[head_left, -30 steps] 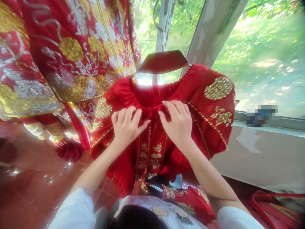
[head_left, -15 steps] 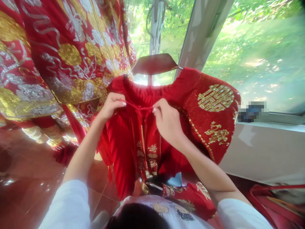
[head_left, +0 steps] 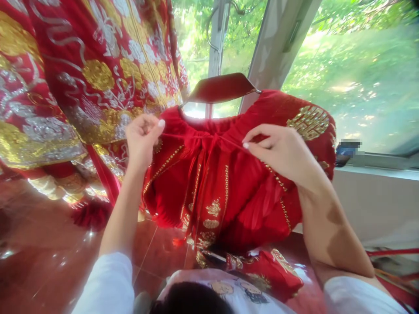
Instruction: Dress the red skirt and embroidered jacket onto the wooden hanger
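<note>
A red garment (head_left: 225, 183) with gold embroidery hangs from a dark red hanger (head_left: 222, 87) in front of me. A thin red drawstring (head_left: 199, 138) runs across its gathered top edge. My left hand (head_left: 142, 139) pinches the string's left end with closed fingers. My right hand (head_left: 281, 150) pinches the right end, fingers closed, and the string is stretched taut between the two hands.
A larger red robe (head_left: 81, 78) with gold and silver embroidery hangs at the left. Behind is a window with a grey frame (head_left: 281, 39), greenery outside, and a pale sill (head_left: 376, 174). Glossy red-brown floor tiles (head_left: 42, 261) lie below. More red cloth (head_left: 271, 274) rests on my lap.
My hands were together at the middle of the garment's top edge. They have moved apart, left hand leftward and right hand rightward, pulling the drawstring out tight.
</note>
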Tool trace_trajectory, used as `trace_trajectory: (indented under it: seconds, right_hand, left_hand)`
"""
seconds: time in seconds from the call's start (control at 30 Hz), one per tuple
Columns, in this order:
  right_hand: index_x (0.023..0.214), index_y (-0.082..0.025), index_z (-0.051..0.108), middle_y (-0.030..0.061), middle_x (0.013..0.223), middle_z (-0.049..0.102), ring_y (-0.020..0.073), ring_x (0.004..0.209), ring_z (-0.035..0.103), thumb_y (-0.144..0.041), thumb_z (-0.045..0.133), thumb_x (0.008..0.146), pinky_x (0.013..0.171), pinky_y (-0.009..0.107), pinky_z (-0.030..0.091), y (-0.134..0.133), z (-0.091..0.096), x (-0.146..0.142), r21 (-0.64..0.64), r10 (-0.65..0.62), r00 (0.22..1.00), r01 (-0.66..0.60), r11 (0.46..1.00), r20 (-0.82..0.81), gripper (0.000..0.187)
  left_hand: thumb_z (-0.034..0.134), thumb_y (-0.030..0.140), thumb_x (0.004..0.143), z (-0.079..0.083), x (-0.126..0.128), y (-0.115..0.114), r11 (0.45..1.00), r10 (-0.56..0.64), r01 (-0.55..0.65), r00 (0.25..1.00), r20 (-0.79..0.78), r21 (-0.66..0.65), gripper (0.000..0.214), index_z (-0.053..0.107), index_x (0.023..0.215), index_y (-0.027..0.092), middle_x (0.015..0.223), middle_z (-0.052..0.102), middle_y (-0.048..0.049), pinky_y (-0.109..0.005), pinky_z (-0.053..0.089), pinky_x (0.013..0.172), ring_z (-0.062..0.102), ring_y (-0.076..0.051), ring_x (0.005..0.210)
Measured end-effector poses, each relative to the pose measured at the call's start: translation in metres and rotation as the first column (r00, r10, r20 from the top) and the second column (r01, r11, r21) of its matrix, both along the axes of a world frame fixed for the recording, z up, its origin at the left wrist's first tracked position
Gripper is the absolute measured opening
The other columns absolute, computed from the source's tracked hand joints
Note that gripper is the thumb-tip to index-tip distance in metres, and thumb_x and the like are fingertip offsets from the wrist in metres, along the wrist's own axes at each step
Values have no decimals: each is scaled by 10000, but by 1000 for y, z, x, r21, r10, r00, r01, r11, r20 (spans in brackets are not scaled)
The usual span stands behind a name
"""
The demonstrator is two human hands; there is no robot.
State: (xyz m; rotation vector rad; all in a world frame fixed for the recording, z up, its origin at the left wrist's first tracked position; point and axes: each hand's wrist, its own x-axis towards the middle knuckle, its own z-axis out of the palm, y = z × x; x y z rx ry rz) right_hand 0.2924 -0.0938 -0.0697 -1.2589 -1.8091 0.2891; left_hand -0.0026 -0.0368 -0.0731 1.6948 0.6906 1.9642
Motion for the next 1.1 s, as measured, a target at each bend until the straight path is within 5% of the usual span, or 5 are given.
trace_trajectory:
  seconds: [0.1, 0.33, 0.67, 0.9, 1.1]
  right_hand:
    - [785, -156, 712, -45, 498, 565, 45, 418, 378, -184, 636, 761, 443, 209, 282, 14, -1, -2, -211, 189, 980, -173, 962, 59, 85]
    - [734, -182, 761, 5, 674, 684, 65, 518, 543, -206, 683, 692, 452, 167, 402, 24, -6, -1, -186, 473, 874, -485, 854, -110, 92]
    - [958, -224, 758, -16, 592, 563, 53, 497, 431, -292, 629, 805, 461, 191, 362, 34, -21, -34, 295, 347, 877, -254, 921, -331, 212]
    - [973, -175, 720, -10, 616, 512, 44, 546, 420, -117, 451, 919, 497, 168, 333, 37, -28, -35, 771, 0, 957, -233, 593, 290, 280]
    - [836, -164, 647, -1, 678, 558, 66, 616, 473, -138, 481, 918, 583, 191, 390, 37, -23, -32, 794, -34, 930, -294, 531, 367, 186]
  left_hand:
    - [724, 459, 679, -1, -4, -10, 987, -159, 161, 981, -110, 8, 283, 611, 589, 216, 409, 268, 75, -238, 141, 391, 170, -50, 360]
    - [697, 273, 780, 13, 18, -54, 744, 666, -587, 614, -423, 319, 87, 685, 717, 215, 656, 429, -20, -277, 250, 530, 373, -138, 591]
    - [750, 243, 718, 6, 85, -37, 997, -31, 1, 928, -371, -81, 207, 614, 599, 142, 555, 538, 11, -218, 292, 487, 409, -71, 509]
    - [669, 229, 779, -6, 91, -33, 998, -11, -21, 863, -504, -58, 136, 639, 673, 150, 651, 626, 3, -224, 369, 571, 486, -85, 584]
    - [624, 167, 805, -4, 82, -37, 999, 11, 13, 780, -626, 34, 112, 648, 696, 161, 743, 620, -2, -224, 395, 593, 508, -91, 645]
